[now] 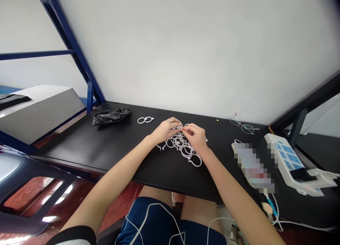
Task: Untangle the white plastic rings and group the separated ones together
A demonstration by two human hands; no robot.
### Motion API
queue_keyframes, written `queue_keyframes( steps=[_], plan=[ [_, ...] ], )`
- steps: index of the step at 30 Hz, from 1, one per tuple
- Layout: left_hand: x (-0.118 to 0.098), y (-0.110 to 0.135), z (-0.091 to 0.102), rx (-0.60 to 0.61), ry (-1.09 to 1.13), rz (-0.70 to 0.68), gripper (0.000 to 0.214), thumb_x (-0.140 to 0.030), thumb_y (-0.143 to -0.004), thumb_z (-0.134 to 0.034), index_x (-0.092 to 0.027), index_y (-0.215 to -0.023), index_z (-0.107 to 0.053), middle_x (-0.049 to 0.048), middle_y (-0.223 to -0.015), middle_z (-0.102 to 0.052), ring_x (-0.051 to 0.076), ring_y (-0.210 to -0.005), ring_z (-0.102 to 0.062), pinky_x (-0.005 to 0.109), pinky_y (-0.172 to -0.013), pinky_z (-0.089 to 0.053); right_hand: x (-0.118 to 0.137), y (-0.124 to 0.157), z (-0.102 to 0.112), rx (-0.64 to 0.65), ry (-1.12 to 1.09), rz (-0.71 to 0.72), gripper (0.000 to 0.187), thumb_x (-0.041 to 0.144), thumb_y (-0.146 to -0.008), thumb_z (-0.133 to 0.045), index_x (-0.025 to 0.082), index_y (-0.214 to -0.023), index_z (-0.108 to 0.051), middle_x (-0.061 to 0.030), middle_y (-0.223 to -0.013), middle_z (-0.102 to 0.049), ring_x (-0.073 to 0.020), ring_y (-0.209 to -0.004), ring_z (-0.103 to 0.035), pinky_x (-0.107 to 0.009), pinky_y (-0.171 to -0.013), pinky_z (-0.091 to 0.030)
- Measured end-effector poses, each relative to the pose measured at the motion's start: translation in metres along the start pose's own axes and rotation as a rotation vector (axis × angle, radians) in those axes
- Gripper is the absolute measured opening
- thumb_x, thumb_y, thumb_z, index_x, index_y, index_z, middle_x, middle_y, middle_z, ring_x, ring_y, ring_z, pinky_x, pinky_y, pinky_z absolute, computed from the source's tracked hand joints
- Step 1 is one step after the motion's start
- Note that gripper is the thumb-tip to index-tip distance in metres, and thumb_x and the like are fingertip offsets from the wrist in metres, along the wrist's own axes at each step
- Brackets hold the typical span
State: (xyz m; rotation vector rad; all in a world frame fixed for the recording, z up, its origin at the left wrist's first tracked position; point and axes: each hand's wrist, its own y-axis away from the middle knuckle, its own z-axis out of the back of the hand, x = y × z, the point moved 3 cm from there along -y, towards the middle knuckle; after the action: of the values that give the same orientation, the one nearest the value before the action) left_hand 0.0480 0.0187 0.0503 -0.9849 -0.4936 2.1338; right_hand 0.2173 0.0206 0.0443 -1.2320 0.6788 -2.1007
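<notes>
A pile of white curtain rings (pixel 187 151), thin and open-ended with small knobs, lies on the black desk (pixel 114 147). Over its far side my left hand (pixel 166 131) and my right hand (pixel 195 135) meet at the fingertips. Both are closed in a pinch on a white ring, which the fingers largely cover. Several rings of the pile overlap below my hands and partly under my right wrist. Apart from the pile, to the left, two linked white rings (pixel 145 120) rest on the desk.
A crumpled black plastic bag (pixel 111 116) lies at the back left. On the right are eyeglasses (pixel 242 125), a phone (pixel 252 167) with a cable, and a white power strip (pixel 289 163) with a charger. Blue metal posts (pixel 77 53) frame the left side.
</notes>
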Motion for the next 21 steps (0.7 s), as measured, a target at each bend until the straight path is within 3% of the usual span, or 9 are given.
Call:
queue_keyframes(
  steps=[8, 18, 21],
  plan=[
    [0.0019, 0.0, -0.0008, -0.016, -0.006, -0.029, 0.027, -0.032, -0.094, -0.053, -0.019, -0.113, -0.066, 0.0118, -0.114, -0.06, 0.018, -0.095, -0.063, 0.033, -0.081, -0.055, 0.0012, 0.0017, -0.0045, 0.028, 0.001, 0.006, 0.01, 0.023, -0.085, -0.061, 0.019, -0.088, -0.07, -0.0047, -0.082, -0.067, -0.0149, -0.067, -0.062, -0.025, -0.052, -0.052],
    [-0.0003, -0.0005, -0.0021, -0.043, 0.006, -0.013, 0.026, -0.023, -0.089, -0.056, -0.018, -0.113, -0.064, 0.0114, -0.114, -0.06, 0.017, -0.092, -0.062, 0.029, -0.075, -0.054, 0.001, 0.0023, -0.0056, 0.027, -0.001, 0.0, 0.012, 0.026, -0.086, -0.06, 0.02, -0.085, -0.07, -0.0047, -0.08, -0.067, -0.0149, -0.066, -0.061, -0.027, -0.055, -0.054],
    [-0.0018, -0.0009, -0.0025, -0.032, 0.004, -0.015, 0.026, -0.019, -0.087, -0.056, -0.018, -0.112, -0.063, 0.0107, -0.112, -0.059, 0.018, -0.097, -0.061, 0.032, -0.082, -0.053, 0.0029, 0.0017, -0.0048, 0.019, -0.002, 0.004, 0.013, 0.026, -0.086, -0.06, 0.02, -0.083, -0.07, -0.0042, -0.077, -0.065, -0.0147, -0.065, -0.059, -0.026, -0.055, -0.053]
  ],
)
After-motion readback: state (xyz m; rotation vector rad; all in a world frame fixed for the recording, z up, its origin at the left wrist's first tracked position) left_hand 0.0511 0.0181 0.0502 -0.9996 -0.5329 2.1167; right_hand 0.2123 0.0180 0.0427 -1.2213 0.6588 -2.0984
